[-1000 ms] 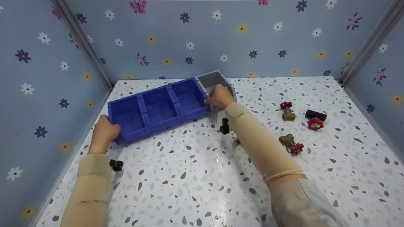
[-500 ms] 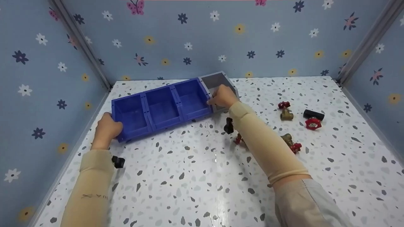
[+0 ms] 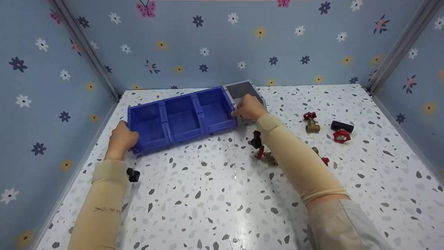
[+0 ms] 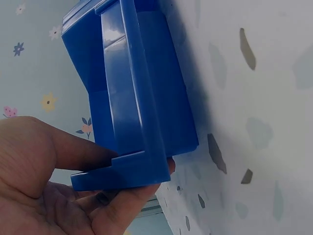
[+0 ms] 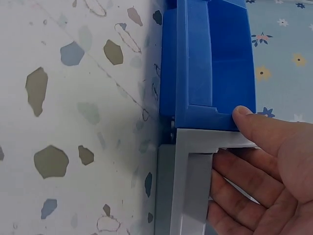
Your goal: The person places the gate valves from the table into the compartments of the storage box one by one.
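Three blue bins and a grey bin stand joined in a slanting row towards the back of the table. My left hand (image 3: 122,139) grips the outer side wall of the leftmost blue bin (image 3: 147,126), thumb inside and fingers beneath the rim. At the other end my right hand (image 3: 250,107) pinches the adjoining walls of the right blue bin (image 3: 213,107) and the grey bin (image 3: 241,89). Its thumb lies on the blue side, its fingers inside the grey bin (image 5: 195,181). Between them sits the middle blue bin (image 3: 182,118). All the bins' visible insides hold nothing.
On the right lie a brass valve with a red handwheel (image 3: 312,127), a black tube (image 3: 342,126) and a red handwheel (image 3: 341,136). Another brass valve (image 3: 270,158) lies beside my right forearm, which partly hides one more. Flowered walls (image 3: 215,41) enclose the table (image 3: 194,208).
Both hands have shifted the bin row to the right, keeping their hold. The valve beside my right forearm shows more now, while the one beyond that forearm is more hidden.
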{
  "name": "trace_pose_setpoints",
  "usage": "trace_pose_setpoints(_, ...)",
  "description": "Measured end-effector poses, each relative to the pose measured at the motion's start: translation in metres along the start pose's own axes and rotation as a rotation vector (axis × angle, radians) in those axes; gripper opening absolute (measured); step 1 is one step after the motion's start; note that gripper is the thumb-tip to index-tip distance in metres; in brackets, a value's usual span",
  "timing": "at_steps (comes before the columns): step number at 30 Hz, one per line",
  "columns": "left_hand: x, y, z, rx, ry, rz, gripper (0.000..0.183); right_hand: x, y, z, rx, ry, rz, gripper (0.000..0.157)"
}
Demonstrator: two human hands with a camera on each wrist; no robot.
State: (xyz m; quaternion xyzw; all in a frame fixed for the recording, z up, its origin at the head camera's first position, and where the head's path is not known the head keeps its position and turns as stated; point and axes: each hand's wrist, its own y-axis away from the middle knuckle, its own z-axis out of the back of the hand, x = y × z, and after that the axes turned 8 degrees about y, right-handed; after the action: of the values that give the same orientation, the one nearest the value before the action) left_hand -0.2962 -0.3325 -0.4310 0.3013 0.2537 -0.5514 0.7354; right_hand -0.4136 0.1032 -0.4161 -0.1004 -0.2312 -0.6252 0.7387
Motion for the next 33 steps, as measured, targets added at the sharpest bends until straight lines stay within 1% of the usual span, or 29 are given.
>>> trace_pose_setpoints(1, -0.001, -0.001, -0.001, 0.001, -0.003, -0.004, 0.074, 0.004, 0.008, 0.004, -0.008, 0.010, -0.007, 0.048)
trace_pose_setpoints(4, -0.004, -0.002, -0.003, 0.003, -0.007, -0.013, 0.076, 0.001, 0.009, 0.006, -0.007, 0.003, -0.005, 0.053)
trace_pose_setpoints(9, -0.009, -0.003, -0.006, 0.007, -0.018, -0.025, 0.074, -0.006, 0.009, 0.008, -0.002, -0.006, 0.006, 0.056)
trace_pose_setpoints(14, -0.014, -0.005, -0.009, 0.013, -0.023, -0.024, 0.074, -0.012, 0.009, 0.012, 0.017, 0.021, -0.001, 0.056)
trace_pose_setpoints(18, -0.018, -0.009, -0.013, 0.015, -0.027, -0.026, 0.074, -0.017, 0.010, 0.015, 0.027, 0.074, -0.007, 0.054)
trace_pose_setpoints(23, -0.021, -0.012, -0.017, 0.018, -0.041, -0.014, 0.075, -0.023, 0.010, 0.018, 0.038, 0.136, 0.005, 0.054)
trace_pose_setpoints(29, -0.027, -0.015, -0.021, 0.030, -0.037, 0.012, 0.077, -0.032, 0.013, 0.024, 0.064, 0.136, 0.020, 0.056)
trace_pose_setpoints(33, -0.030, -0.016, -0.024, 0.024, -0.032, -0.003, 0.077, -0.039, 0.015, 0.028, 0.082, 0.138, 0.043, 0.057)
